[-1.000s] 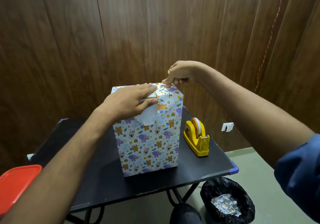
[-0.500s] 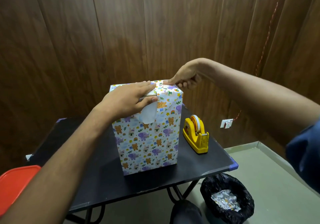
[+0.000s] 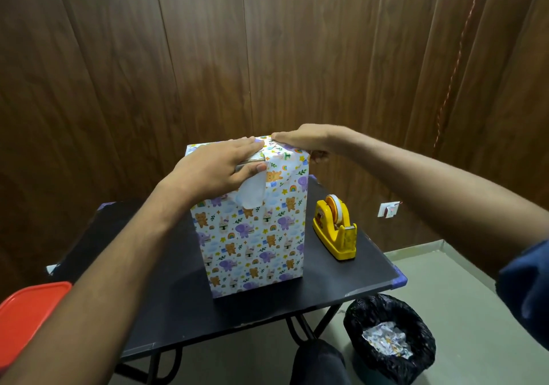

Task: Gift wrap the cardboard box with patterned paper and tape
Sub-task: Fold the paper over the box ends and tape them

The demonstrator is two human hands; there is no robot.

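A tall box wrapped in white paper with animal prints [image 3: 252,236] stands upright on the black table [image 3: 341,277]. My left hand [image 3: 214,170] lies flat on the box's top left, its thumb pressing a loose white paper flap [image 3: 251,196] against the front face. My right hand [image 3: 300,141] lies palm down on the top right edge, fingers straight, pressing the folded paper there. A yellow tape dispenser [image 3: 335,230] stands on the table to the right of the box.
A red lid [image 3: 26,310] sits at the lower left. A black-lined bin [image 3: 389,337] with crumpled paper stands on the floor to the right of the table. A wooden wall rises close behind the table.
My right hand went from pinching the paper at the top right corner to lying flat on that edge. My left hand stayed on the box top.
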